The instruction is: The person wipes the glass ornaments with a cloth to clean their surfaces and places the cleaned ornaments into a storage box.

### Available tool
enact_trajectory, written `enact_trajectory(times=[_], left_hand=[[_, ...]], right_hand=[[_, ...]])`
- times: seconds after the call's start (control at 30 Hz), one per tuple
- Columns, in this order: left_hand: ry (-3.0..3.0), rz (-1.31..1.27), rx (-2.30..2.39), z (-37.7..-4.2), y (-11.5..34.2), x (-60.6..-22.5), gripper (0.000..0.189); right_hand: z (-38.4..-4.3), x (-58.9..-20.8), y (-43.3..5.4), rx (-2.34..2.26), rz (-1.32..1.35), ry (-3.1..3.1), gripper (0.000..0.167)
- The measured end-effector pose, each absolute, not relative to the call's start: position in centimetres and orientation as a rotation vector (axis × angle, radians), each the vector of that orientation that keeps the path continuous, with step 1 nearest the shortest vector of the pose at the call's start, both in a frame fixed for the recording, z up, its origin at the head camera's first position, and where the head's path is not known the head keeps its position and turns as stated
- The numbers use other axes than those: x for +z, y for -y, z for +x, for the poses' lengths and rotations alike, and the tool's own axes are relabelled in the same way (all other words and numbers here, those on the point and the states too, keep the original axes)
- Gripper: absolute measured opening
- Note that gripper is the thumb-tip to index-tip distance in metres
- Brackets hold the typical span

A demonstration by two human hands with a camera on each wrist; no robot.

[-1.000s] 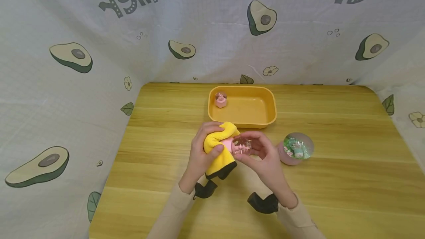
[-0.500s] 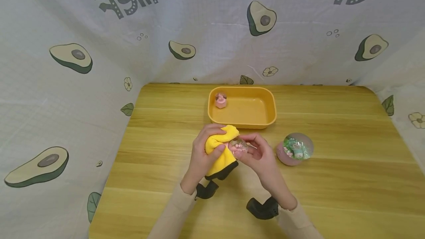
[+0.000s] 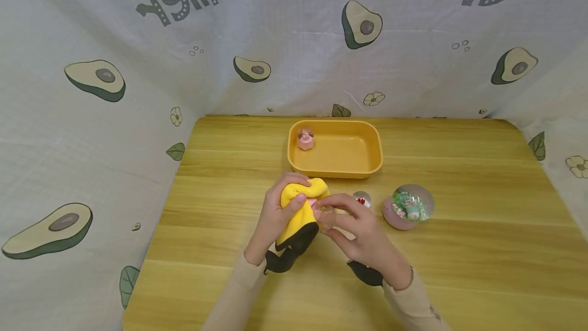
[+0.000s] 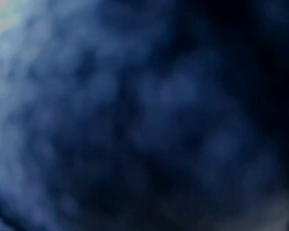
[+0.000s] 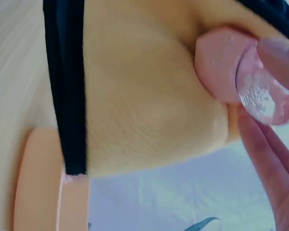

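Note:
In the head view, my left hand [image 3: 272,217] grips a yellow cloth [image 3: 298,211] with a black hem, wrapped round the pink base of a small snow globe [image 3: 326,216]. My right hand [image 3: 367,236] holds the globe's clear dome with thumb and fingers. In the right wrist view, the pink angular base of the snow globe [image 5: 219,62] pokes out of the cloth [image 5: 139,91], and fingertips [image 5: 253,132] lie along the dome. A dark, blurred surface fills the left wrist view.
A yellow tray [image 3: 340,173] stands behind the hands, with another small pink snow globe [image 3: 305,139] in its left end. To the right are a small dome with red inside [image 3: 362,198] and a larger pink-based snow globe [image 3: 408,206]. A printed curtain [image 3: 298,29] hangs behind the table.
My right hand has turned and shifted its fingers on the dome, uncovering the small dome with red inside behind it. The cloth's black hem has swung a little left and down.

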State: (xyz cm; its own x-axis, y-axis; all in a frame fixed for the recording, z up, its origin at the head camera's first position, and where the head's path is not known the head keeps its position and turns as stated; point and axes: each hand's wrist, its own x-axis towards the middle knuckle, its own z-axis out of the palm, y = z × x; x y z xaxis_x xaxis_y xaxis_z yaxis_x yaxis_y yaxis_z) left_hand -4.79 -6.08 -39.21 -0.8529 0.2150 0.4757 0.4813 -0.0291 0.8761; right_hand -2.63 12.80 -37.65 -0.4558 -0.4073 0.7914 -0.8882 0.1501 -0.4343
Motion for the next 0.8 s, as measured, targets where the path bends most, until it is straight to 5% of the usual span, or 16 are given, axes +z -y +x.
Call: enact_trajectory(times=[0.53,0.8], left_hand=[[1.954,-0.755,-1.853,-4.3,5.6,-39.3,0.040],[1.949,-0.776,-1.754,-4.3,5.5,-39.1,0.039]], right_hand=[[-2.8,-38.8,-12.5,1.555,0.914,1.890,0.048],[-2.0,-38.6,-12.2,1.994,0.718,1.866,0.038]])
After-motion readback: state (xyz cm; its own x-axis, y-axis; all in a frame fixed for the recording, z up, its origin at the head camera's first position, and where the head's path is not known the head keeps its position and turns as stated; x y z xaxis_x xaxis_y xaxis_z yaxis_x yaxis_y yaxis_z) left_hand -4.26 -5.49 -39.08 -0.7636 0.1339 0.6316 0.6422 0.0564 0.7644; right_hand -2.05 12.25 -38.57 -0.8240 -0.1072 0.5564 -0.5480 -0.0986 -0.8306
